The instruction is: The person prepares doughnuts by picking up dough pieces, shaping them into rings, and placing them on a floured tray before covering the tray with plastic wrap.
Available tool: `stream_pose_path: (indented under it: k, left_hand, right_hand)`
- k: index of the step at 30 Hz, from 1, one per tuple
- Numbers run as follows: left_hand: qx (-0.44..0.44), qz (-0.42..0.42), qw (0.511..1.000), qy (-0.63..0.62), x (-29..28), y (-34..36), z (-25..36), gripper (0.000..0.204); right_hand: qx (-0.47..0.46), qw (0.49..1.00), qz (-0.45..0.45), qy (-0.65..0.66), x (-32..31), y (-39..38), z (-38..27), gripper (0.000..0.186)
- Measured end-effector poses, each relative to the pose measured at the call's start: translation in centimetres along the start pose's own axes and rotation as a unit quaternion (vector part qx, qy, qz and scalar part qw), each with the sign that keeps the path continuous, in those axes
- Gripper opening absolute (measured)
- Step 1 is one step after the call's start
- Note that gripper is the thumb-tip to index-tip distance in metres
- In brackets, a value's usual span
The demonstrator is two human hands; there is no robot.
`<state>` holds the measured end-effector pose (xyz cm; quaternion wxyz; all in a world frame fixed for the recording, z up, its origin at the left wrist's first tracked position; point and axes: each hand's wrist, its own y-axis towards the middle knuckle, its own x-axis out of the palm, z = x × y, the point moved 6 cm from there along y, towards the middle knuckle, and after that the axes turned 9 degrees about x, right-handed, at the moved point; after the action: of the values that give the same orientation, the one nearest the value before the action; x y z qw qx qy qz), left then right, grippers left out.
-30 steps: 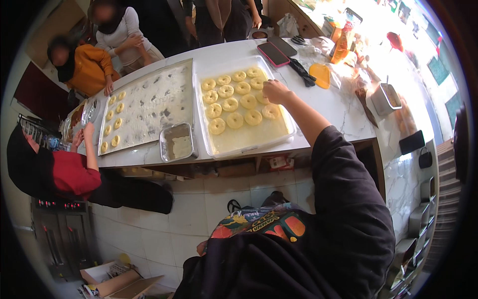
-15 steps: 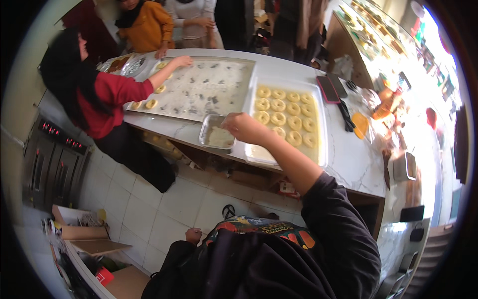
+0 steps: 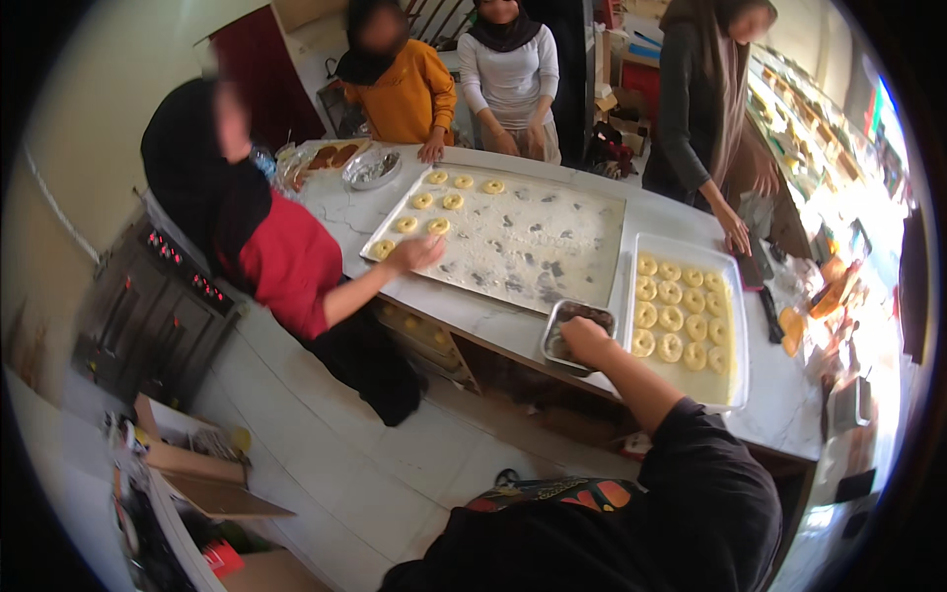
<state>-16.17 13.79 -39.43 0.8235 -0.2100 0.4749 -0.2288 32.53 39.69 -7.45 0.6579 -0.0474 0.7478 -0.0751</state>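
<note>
My right hand [image 3: 588, 340] reaches down into a small metal tin [image 3: 546, 347] at the near edge of the counter. Its fingertips are hidden inside the tin, so their grip does not show. Just right of it lies a white plastic tray [image 3: 743, 345] with rows of pale dough rings [image 3: 694, 327]. Beyond the tin, a big flat baking tray [image 3: 582, 237] dusted with white powder carries several dough rings [image 3: 437, 226] at its left end. My left hand is out of view.
At the left, a co-worker in a red top [image 3: 292, 259] holds a hand over the baking tray. Other people stand behind the marble counter [image 3: 769, 395]. A foil bowl [image 3: 372, 170] sits far left; bags and an orange-yellow item [image 3: 791, 328] lie right. An oven [image 3: 163, 316] stands left.
My right hand has gone down from the tin's rim into the tin. My left hand has left the view. The co-worker's hand has come back toward the baking tray's near edge.
</note>
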Motion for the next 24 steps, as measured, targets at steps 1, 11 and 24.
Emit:
stream_pose_path:
  k: [1,11,24]
  left_hand:
    - [-0.002,0.004,1.0,-0.008,-0.9,0.3,-0.1,0.023]
    - [0.134,0.153,0.978,0.046,-10.3,6.5,3.2,0.026]
    - [0.414,0.495,0.764,-0.017,-44.9,27.7,39.3,0.022]
  right_hand:
    - [0.025,1.0,0.002,0.015,-0.1,-0.2,0.6,0.013]
    - [0.082,0.996,-0.037,0.003,-3.6,-2.4,-1.7,0.014]
    - [0.092,0.957,0.129,0.244,-4.9,-2.8,-0.2,0.019]
